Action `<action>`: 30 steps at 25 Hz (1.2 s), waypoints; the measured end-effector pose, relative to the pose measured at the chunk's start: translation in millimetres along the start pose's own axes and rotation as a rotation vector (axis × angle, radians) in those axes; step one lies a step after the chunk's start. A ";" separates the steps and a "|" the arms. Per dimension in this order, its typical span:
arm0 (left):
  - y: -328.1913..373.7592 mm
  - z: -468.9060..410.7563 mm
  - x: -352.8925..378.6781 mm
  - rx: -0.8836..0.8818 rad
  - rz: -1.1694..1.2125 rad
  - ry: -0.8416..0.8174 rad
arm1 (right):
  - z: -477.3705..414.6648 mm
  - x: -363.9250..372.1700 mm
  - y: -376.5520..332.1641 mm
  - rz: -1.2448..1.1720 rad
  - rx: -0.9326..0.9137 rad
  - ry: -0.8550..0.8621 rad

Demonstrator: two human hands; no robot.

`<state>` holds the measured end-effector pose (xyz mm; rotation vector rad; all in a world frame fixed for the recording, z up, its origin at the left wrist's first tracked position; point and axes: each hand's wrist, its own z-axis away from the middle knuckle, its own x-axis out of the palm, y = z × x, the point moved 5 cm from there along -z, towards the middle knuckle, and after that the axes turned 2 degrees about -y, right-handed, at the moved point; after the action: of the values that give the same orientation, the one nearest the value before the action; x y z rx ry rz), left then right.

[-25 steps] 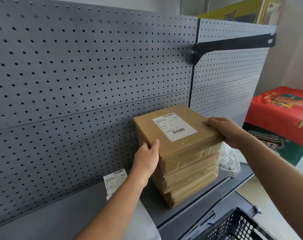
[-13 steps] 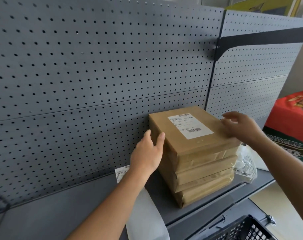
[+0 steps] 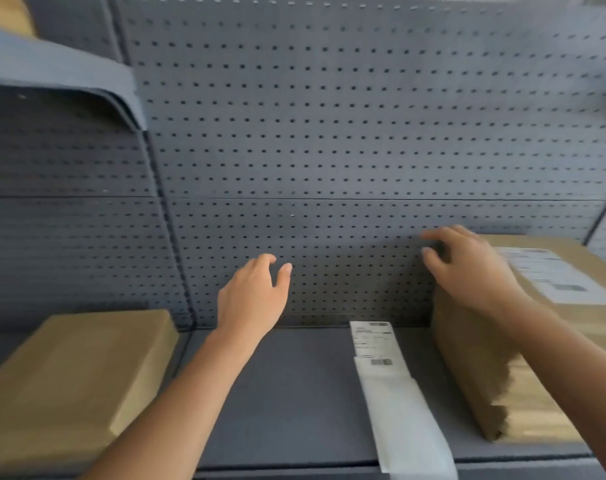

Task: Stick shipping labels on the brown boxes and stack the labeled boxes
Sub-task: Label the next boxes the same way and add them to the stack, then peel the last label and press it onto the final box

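Labeled box stack right on grey shelf, pegboard behind; both hands empty, fingers spread.

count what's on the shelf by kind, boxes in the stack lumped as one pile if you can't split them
Pile of labeled brown boxes, too blurred to split: 1
Loose brown box: 1
Strip of shipping labels: 1
Total: 3

- Stack of brown boxes stands at the right, a white shipping label stuck flat on top
- Unlabeled brown box lies at the left
- Strip of shipping labels lies between them
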<state>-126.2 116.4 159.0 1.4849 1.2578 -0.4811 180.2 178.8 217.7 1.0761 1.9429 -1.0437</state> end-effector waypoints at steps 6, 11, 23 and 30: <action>-149.7 25.1 -60.1 -0.223 -0.112 0.081 | 0.7 100.0 -136.6 -0.100 -0.175 -0.150; -263.5 59.6 -108.3 -0.397 -0.229 0.108 | 20.4 172.6 -238.5 -0.216 -0.260 -0.300; -452.5 110.9 -101.5 -0.801 0.291 0.004 | 101.1 317.3 -347.6 -0.811 0.251 -0.839; -453.1 115.4 -79.3 -0.929 0.814 -0.134 | 135.4 343.5 -357.0 -1.006 0.528 -0.890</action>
<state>-515.9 -83.9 -22.4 0.9840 0.5244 0.4933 -260.9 58.2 -16.0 -0.3086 1.3882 -2.1639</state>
